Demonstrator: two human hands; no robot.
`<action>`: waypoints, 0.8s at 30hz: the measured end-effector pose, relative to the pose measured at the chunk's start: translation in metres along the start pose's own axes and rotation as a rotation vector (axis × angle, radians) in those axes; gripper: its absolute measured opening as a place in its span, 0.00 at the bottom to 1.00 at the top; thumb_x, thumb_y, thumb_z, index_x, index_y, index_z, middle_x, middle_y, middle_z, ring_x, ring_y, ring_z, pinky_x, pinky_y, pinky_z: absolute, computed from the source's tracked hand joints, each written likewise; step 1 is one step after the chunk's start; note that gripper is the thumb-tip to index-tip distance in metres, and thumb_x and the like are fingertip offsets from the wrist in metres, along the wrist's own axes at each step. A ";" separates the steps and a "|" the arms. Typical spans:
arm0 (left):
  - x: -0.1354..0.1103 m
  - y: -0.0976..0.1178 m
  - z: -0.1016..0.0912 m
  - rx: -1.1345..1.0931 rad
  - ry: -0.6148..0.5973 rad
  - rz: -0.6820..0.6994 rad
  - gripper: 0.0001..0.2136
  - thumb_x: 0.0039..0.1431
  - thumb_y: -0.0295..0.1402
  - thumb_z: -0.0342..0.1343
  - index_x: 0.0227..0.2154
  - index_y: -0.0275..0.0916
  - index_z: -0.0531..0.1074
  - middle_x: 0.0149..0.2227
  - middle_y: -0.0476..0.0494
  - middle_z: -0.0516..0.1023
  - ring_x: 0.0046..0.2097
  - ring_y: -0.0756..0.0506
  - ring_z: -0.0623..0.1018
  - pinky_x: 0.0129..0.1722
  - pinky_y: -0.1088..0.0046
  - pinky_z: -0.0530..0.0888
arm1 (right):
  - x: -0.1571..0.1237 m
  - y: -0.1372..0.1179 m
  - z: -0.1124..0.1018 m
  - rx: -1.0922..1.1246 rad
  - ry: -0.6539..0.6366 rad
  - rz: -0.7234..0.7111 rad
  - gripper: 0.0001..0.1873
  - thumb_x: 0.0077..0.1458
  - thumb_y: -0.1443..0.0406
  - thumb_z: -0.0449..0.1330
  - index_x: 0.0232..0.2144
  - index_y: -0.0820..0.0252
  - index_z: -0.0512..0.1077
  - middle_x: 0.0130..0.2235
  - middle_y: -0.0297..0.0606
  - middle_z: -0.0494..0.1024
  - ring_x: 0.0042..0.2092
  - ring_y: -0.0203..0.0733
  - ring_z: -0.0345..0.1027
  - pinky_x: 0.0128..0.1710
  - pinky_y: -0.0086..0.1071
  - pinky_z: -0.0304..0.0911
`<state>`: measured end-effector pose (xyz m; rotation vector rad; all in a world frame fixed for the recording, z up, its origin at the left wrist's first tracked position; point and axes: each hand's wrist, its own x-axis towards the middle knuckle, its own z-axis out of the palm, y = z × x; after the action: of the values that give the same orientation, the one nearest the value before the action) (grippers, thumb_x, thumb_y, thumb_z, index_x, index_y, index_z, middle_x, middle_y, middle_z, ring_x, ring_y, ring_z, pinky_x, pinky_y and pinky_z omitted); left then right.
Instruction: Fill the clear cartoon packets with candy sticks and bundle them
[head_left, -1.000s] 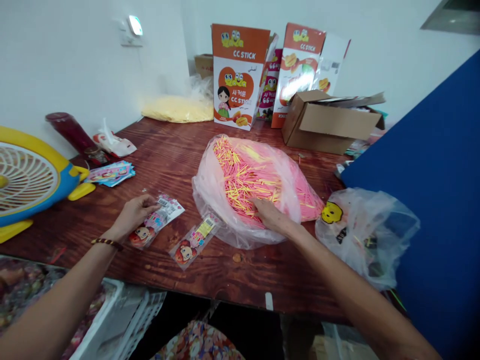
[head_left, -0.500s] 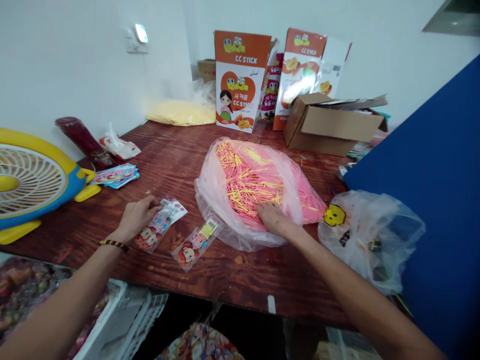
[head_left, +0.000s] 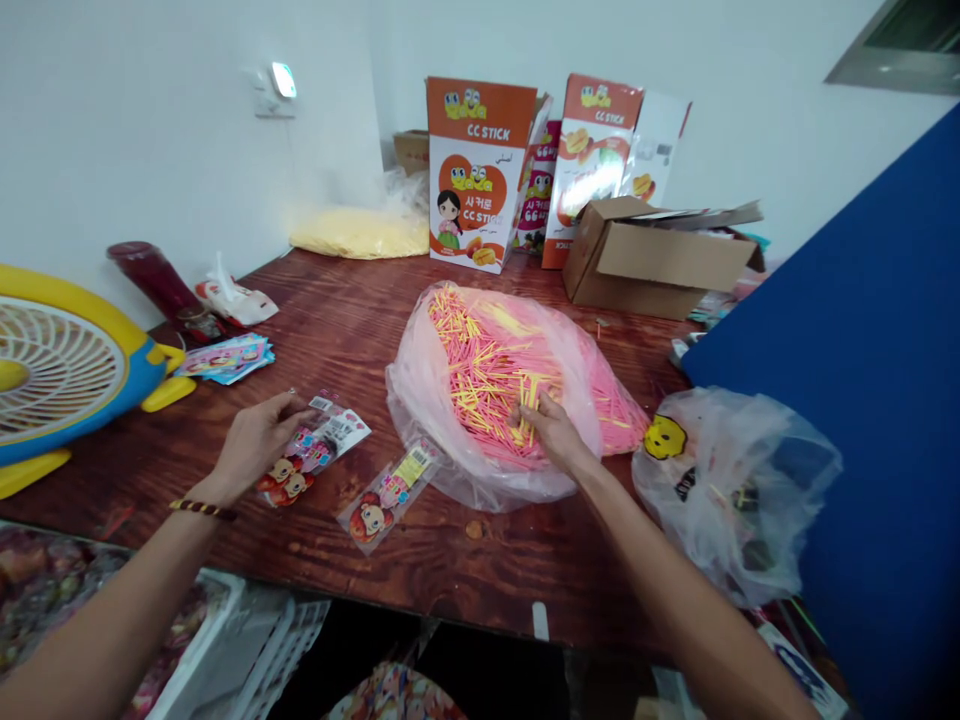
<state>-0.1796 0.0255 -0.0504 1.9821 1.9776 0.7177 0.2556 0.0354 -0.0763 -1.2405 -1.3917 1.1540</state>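
A big clear plastic bag [head_left: 420, 400] full of pink and yellow sticks [head_left: 487, 350] lies in the middle of the wooden table [head_left: 337, 300]. My right hand [head_left: 551, 430] is inside the bag's mouth, closed on a small bunch of the sticks. My left hand [head_left: 251, 440] pinches a small printed packet [head_left: 319, 450] with cartoon faces, lifting one end off the table. A second such packet [head_left: 386, 495] lies flat between the hands.
A yellow and blue fan [head_left: 60, 370] stands at the left. More packets [head_left: 225, 358], a red bottle [head_left: 154, 280] and a tissue pack sit behind it. CC Stick boxes [head_left: 472, 170], an open carton [head_left: 660, 260], a smiley plastic bag [head_left: 735, 480] and a blue panel [head_left: 862, 350] are to the back and right.
My right hand has closed round a few sticks and lifted them slightly in the bag. My left hand has raised the packet's near end a little.
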 end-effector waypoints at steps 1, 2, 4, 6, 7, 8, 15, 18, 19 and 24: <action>-0.002 0.002 -0.001 -0.057 0.014 0.002 0.14 0.59 0.44 0.53 0.36 0.38 0.75 0.34 0.49 0.81 0.35 0.45 0.75 0.35 0.75 0.66 | -0.003 0.003 0.002 -0.023 -0.006 0.013 0.14 0.48 0.54 0.58 0.31 0.55 0.61 0.27 0.30 0.70 0.31 0.38 0.64 0.36 0.33 0.62; -0.003 0.004 -0.002 -0.113 0.019 0.003 0.14 0.58 0.44 0.54 0.36 0.38 0.75 0.35 0.49 0.81 0.36 0.46 0.75 0.36 0.75 0.67 | -0.006 0.005 0.003 -0.064 -0.014 0.026 0.14 0.48 0.54 0.59 0.29 0.55 0.61 0.26 0.30 0.70 0.30 0.37 0.64 0.35 0.33 0.62; -0.006 0.009 -0.003 -0.202 0.027 -0.008 0.14 0.57 0.43 0.55 0.34 0.36 0.75 0.34 0.48 0.81 0.36 0.46 0.75 0.37 0.75 0.67 | -0.007 0.008 0.002 -0.145 -0.012 0.032 0.14 0.49 0.54 0.58 0.27 0.55 0.59 0.25 0.30 0.69 0.29 0.37 0.63 0.33 0.32 0.62; -0.008 0.014 -0.002 -0.269 0.040 -0.021 0.14 0.56 0.43 0.56 0.33 0.36 0.74 0.32 0.48 0.80 0.34 0.47 0.73 0.35 0.75 0.67 | 0.000 0.008 0.000 -0.251 0.005 -0.011 0.11 0.54 0.55 0.52 0.28 0.55 0.58 0.25 0.30 0.70 0.28 0.37 0.64 0.32 0.32 0.62; -0.008 0.017 -0.002 -0.301 0.053 -0.029 0.14 0.56 0.43 0.56 0.33 0.36 0.74 0.31 0.48 0.79 0.32 0.48 0.72 0.33 0.75 0.67 | 0.007 0.006 -0.001 -0.348 0.011 -0.040 0.10 0.57 0.57 0.49 0.28 0.55 0.58 0.25 0.31 0.70 0.28 0.37 0.64 0.31 0.31 0.63; -0.009 0.021 -0.001 -0.337 0.062 -0.031 0.14 0.55 0.44 0.57 0.33 0.36 0.74 0.31 0.48 0.78 0.31 0.48 0.72 0.32 0.74 0.67 | 0.015 0.005 -0.002 -0.463 0.009 -0.065 0.08 0.58 0.59 0.47 0.29 0.55 0.58 0.25 0.31 0.70 0.28 0.37 0.64 0.31 0.31 0.63; -0.025 0.064 0.003 -0.556 0.027 -0.060 0.19 0.48 0.51 0.62 0.30 0.38 0.75 0.30 0.46 0.78 0.33 0.45 0.73 0.32 0.72 0.69 | 0.055 0.006 0.008 -0.923 -0.091 -0.102 0.08 0.53 0.74 0.50 0.29 0.60 0.67 0.30 0.44 0.74 0.35 0.45 0.68 0.39 0.36 0.63; -0.035 0.077 0.006 -0.641 0.015 -0.126 0.21 0.42 0.53 0.64 0.27 0.38 0.74 0.28 0.46 0.77 0.31 0.45 0.73 0.31 0.72 0.70 | 0.049 0.011 0.015 -1.010 -0.122 -0.108 0.12 0.54 0.77 0.49 0.34 0.62 0.69 0.39 0.51 0.75 0.43 0.50 0.68 0.46 0.41 0.62; -0.037 0.079 0.007 -0.657 0.015 -0.142 0.21 0.41 0.53 0.64 0.26 0.38 0.74 0.27 0.47 0.77 0.31 0.45 0.73 0.31 0.72 0.70 | 0.047 0.011 0.016 -1.026 -0.128 -0.112 0.13 0.54 0.77 0.48 0.36 0.63 0.69 0.41 0.52 0.74 0.45 0.51 0.68 0.47 0.41 0.61; -0.047 0.078 0.012 -0.746 0.021 -0.166 0.19 0.39 0.50 0.66 0.23 0.38 0.74 0.25 0.49 0.75 0.30 0.46 0.72 0.31 0.72 0.70 | 0.047 0.006 0.009 -0.973 -0.119 -0.140 0.11 0.57 0.75 0.48 0.39 0.62 0.66 0.40 0.50 0.73 0.42 0.49 0.69 0.43 0.40 0.63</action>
<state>-0.1038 -0.0224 -0.0289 1.3505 1.5264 1.2083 0.2439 0.0816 -0.0817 -1.6843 -2.2074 0.4164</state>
